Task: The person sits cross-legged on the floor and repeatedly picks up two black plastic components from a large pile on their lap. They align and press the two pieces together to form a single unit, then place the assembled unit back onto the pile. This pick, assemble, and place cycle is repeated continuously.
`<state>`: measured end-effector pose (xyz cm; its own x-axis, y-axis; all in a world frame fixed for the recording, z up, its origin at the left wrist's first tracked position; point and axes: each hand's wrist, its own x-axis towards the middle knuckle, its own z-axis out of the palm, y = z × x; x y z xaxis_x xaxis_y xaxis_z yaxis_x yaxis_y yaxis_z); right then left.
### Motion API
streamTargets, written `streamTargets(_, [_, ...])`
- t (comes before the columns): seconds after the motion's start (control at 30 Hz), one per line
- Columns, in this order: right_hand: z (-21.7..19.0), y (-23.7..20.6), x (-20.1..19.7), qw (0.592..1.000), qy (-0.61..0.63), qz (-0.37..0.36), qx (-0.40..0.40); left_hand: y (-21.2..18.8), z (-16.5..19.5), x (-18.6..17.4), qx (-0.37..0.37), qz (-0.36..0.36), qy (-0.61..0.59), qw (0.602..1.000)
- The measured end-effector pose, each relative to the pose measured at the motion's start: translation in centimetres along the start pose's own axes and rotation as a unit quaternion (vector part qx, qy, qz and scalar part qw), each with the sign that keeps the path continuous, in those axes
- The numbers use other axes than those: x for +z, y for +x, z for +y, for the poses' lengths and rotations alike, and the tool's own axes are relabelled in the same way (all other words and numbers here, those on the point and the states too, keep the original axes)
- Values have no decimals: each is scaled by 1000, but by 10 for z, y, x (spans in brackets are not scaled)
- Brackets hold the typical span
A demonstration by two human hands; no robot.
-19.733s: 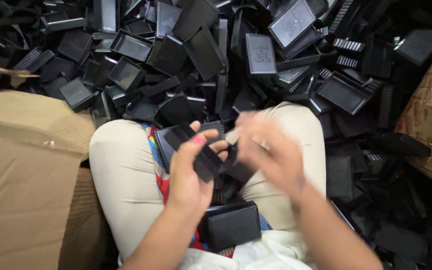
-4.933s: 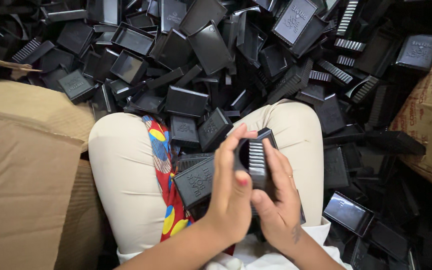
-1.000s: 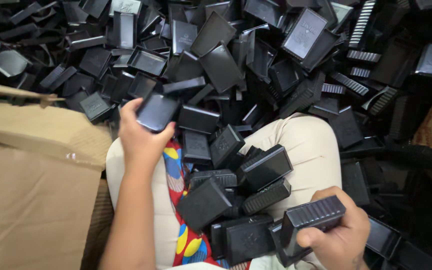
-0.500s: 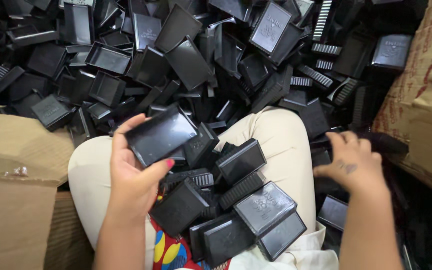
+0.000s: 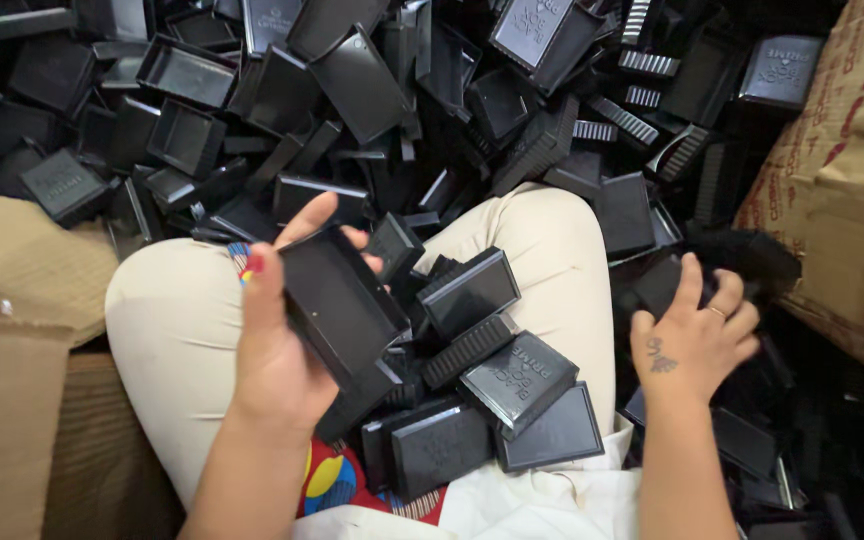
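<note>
Black plastic trays (image 5: 342,300) and ribbed black lids (image 5: 467,350), cream trousers (image 5: 177,330), tan cardboard box (image 5: 12,330), multicoloured red cloth (image 5: 337,475)

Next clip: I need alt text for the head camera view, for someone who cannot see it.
Seen from above, a seated person's left hand holds an open black plastic tray, while the right hand reaches into a heap of black plastic parts. More black boxes lie in the lap; a cardboard box stands at the left.

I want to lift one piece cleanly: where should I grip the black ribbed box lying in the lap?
Probably from above, pinching the two long sides of the ribbed box. It lies flat among other black boxes, top face exposed, between the left hand and right hand.
</note>
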<state>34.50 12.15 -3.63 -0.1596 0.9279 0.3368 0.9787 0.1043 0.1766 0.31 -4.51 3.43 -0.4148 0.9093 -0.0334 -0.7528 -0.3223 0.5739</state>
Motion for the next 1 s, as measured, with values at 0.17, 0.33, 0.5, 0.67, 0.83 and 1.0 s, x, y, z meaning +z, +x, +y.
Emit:
streamTargets(0.17, [3, 8, -36, 978, 205, 32, 5, -2, -23, 15, 2, 22, 101, 995])
streamTargets(0.33, [-36, -18, -105, 623, 735, -265, 41, -18, -51, 43, 103, -21, 326, 939])
streamTargets(0.5, [-84, -44, -130, 529, 805, -243, -112, -34, -61, 62, 125, -115, 299, 939])
streamTargets(0.67, [-78, -47, -123, 565, 771, -290, -49, -40, -53, 67, 81, -125, 339, 929])
streamTargets(0.83, [-86, -57, -126, 534, 798, -250, -129, -36, -50, 79, 105, -150, 394, 900])
streamTargets(1.0, [-108, -52, -143, 525, 815, -210, -124, -35, -49, 77, 144, -216, 422, 869])
